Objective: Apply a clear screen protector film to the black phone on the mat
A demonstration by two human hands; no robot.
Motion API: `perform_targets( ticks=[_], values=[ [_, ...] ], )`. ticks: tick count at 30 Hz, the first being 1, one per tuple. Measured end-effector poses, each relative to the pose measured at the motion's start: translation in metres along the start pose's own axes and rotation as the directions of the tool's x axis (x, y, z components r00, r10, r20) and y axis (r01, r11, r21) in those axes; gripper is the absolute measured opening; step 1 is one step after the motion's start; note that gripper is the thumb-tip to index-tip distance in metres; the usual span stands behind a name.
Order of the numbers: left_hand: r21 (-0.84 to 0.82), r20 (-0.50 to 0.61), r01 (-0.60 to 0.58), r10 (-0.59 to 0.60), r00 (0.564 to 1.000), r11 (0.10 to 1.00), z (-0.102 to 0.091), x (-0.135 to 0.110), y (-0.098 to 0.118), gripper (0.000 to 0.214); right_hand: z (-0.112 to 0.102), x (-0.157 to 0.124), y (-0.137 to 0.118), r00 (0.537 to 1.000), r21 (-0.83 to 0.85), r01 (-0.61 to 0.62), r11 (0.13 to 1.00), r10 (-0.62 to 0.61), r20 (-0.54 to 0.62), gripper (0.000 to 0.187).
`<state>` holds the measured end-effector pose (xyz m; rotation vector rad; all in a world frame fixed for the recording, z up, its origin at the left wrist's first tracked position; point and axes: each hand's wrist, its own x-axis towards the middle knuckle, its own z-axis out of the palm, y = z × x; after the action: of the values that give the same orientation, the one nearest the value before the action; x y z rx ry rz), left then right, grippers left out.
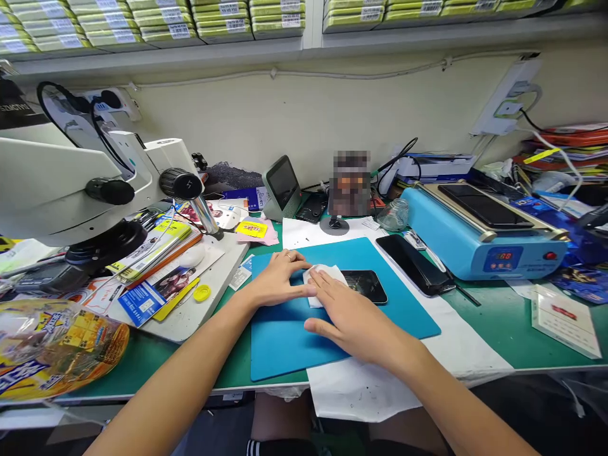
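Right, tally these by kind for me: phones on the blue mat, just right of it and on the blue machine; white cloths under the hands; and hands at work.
Phones: 3 (phone on the mat, phone right of the mat, phone on the machine)
White cloth: 1
Hands: 2 (left hand, right hand)
Total: 6

A green bench [498, 323] carries white paper [361, 389], a blue mat [285, 342], a machine [451, 237] and a carton [564, 322].
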<state>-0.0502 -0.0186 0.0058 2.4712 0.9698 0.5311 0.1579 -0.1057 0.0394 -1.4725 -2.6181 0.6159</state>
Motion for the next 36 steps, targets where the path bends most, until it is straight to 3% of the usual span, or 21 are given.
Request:
perform_targets(
  ticks=[5,13,17,23,28,36],
  values=[
    [-0.015,0.001,-0.008,0.008,1.0,1.0,0.0,0.0,-0.001,0.072,0.012,-0.015,-0.006,1.0,-0.011,-0.003,1.0,0.003,-0.002,0.086],
    [-0.029,-0.013,0.011,-0.011,1.0,1.0,0.0,-0.003,-0.001,0.071,0.006,0.006,0.003,0.996,-0.016,-0.03,0.999,0.029,-0.084,0.084],
    [-0.018,-0.008,0.005,-0.005,1.0,1.0,0.001,-0.003,-0.001,0.068,0.006,-0.01,0.015,0.994,-0.028,-0.075,0.997,0.073,-0.084,0.086],
    [0.012,-0.006,0.0,0.0,1.0,1.0,0.001,-0.003,0.002,0.062,0.011,-0.042,0.052,0.955,-0.125,-0.27,0.955,0.248,-0.164,0.088],
    [0.037,-0.005,-0.018,0.018,1.0,0.999,0.002,-0.002,0.006,0.069,0.03,-0.067,0.053,0.95,-0.197,-0.259,0.946,0.214,-0.226,0.088],
    [0.053,-0.012,-0.015,0.015,1.0,0.999,0.005,0.0,0.006,0.064,0.004,-0.033,0.06,0.967,-0.18,-0.225,0.958,0.196,-0.165,0.086]
  ],
)
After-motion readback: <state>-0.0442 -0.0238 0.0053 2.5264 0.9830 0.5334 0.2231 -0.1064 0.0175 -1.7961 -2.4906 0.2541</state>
